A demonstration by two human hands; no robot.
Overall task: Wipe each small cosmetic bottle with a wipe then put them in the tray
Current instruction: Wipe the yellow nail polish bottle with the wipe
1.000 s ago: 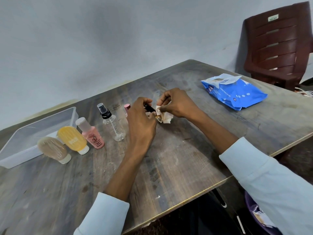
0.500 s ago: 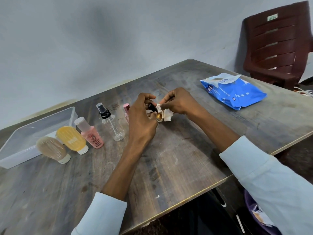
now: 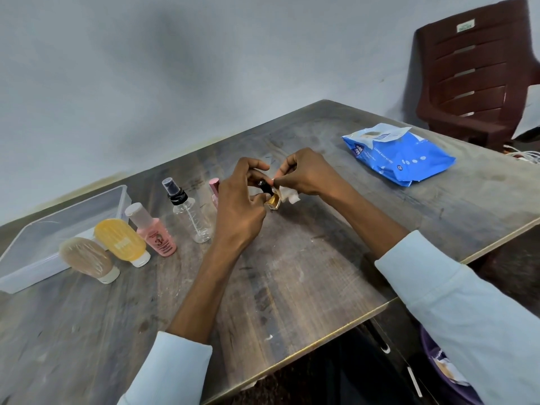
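One pack (image 3: 403,159) reads "CARING BABY"; pink bottle (image 3: 159,236) "3".

Both forearms reach forward, pale sleeves pushed back. The left hand (image 3: 239,206) and right hand (image 3: 306,173) meet with fingers curled, each pinching.

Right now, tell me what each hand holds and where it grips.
The left hand pinches the small black-capped bottle near its cap end. The right hand holds the white wipe against its gold body.
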